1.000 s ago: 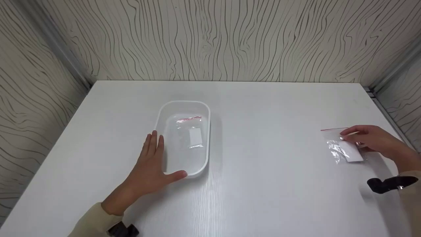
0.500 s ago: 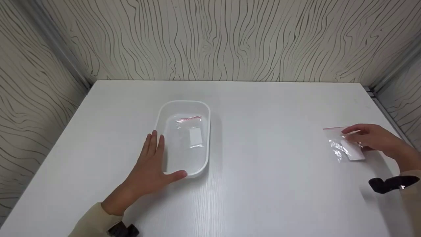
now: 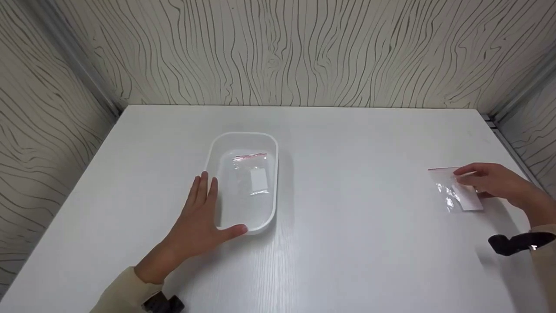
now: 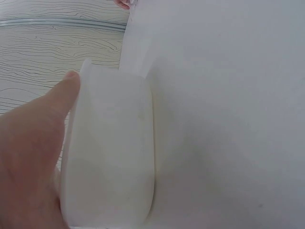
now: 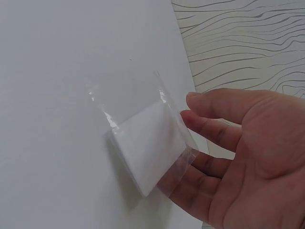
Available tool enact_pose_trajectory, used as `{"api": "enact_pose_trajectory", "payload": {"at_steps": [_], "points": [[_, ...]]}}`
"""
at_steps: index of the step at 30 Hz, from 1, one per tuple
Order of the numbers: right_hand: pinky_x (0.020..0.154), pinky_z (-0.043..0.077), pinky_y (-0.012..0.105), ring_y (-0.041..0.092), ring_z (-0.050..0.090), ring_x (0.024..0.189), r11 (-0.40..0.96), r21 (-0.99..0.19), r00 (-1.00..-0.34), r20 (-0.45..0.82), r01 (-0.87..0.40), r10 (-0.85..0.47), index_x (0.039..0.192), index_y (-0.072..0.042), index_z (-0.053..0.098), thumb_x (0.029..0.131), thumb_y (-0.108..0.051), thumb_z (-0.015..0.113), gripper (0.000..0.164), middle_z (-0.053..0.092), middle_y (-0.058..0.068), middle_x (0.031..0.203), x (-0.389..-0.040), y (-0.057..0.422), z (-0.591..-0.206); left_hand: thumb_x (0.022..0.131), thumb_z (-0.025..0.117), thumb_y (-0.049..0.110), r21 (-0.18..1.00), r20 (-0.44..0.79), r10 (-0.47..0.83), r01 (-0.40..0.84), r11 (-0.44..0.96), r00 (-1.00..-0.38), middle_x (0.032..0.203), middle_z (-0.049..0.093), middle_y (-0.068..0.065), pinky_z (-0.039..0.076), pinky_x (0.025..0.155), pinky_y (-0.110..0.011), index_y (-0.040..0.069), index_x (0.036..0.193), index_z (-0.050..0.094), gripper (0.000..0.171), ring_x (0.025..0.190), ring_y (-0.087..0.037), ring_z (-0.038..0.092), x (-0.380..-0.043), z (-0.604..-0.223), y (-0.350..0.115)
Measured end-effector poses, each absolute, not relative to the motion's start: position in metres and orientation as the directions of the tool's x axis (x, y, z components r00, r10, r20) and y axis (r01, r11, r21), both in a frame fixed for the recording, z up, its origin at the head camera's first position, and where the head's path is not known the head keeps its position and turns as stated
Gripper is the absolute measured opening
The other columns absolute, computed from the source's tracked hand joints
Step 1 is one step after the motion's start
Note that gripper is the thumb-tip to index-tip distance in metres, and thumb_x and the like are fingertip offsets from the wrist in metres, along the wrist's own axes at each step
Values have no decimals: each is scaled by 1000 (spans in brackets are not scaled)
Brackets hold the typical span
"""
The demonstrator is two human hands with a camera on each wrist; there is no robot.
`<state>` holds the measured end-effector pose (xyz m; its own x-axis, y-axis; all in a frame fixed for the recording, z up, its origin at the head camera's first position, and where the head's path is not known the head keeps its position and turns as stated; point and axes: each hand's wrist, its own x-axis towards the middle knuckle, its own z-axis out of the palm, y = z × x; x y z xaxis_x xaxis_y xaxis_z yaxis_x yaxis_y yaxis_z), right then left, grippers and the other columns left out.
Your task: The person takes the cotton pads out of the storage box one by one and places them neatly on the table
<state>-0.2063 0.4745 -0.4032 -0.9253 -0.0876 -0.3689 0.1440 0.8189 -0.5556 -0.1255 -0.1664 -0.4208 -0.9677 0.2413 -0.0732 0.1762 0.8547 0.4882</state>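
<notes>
We take this for a small booth-like workspace, though whether it stands in a lab, an office or a home we cannot tell. We see a plain white table (image 3: 356,252) filling the lower part of the head view, and a back wall (image 3: 278,52) with a wavy wood-grain print rising right behind it across the top. Matching side walls (image 3: 39,143) close in at far left and far right, and we find grey metal posts (image 3: 78,63) in the upper corners.
</notes>
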Motion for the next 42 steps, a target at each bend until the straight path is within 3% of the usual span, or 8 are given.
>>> {"api": "enact_pose_trajectory", "payload": {"at_steps": [7, 20, 28, 33, 35, 42], "points": [[82, 58, 35, 30, 60, 104, 824, -549, -916, -389, 143, -101, 139, 14, 45, 107, -28, 52, 53, 45, 42, 136, -209, 470, -399, 78, 63, 82, 491, -65, 244, 182, 852, -968, 169, -8, -22, 19, 120, -59, -3, 161, 9, 131, 155, -39, -10, -126, -421, -167], [89, 56, 49, 42, 56, 113, 857, -504, -905, -406, 108, -125, 139, 16, 44, 108, -32, 50, 58, 43, 43, 138, -205, 467, -393, 79, 64, 81, 487, -73, 247, 182, 854, -966, 169, -8, -22, 20, 120, -59, -3, 161, 9, 130, 155, -39, -10, -125, -419, -166], [81, 53, 42, 49, 53, 114, 897, -437, -915, -383, 61, -125, 136, 14, 48, 107, -34, 52, 57, 51, 41, 131, -205, 465, -388, 78, 63, 82, 486, -82, 243, 174, 856, -966, 169, -8, -21, 19, 120, -60, -3, 161, 9, 130, 155, -40, -10, -124, -418, -166], [83, 50, 52, 57, 49, 117, 918, -397, -928, -349, 20, -131, 134, 14, 50, 106, -34, 52, 55, 50, 44, 129, -206, 463, -386, 78, 65, 80, 496, -85, 241, 169, 852, -967, 169, -8, -21, 19, 119, -61, -2, 161, 9, 130, 155, -40, -10, -124, -418, -167], [83, 49, 54, 57, 49, 116, 918, -397, -932, -338, 19, -127, 134, 14, 50, 106, -34, 52, 55, 50, 45, 129, -206, 463, -386, 78, 65, 80, 499, -86, 240, 167, 850, -967, 169, -8, -21, 18, 119, -62, -2, 161, 9, 129, 155, -40, -10, -124, -419, -167], [78, 56, 42, 48, 58, 109, 902, -429, -933, -343, 54, -107, 134, 18, 48, 108, -30, 51, 55, 53, 42, 128, -204, 463, -385, 79, 64, 79, 496, -66, 254, 189, 848, -965, 168, -7, -22, 18, 120, -61, -3, 161, 10, 128, 155, -41, -9, -124, -418, -167]]}}
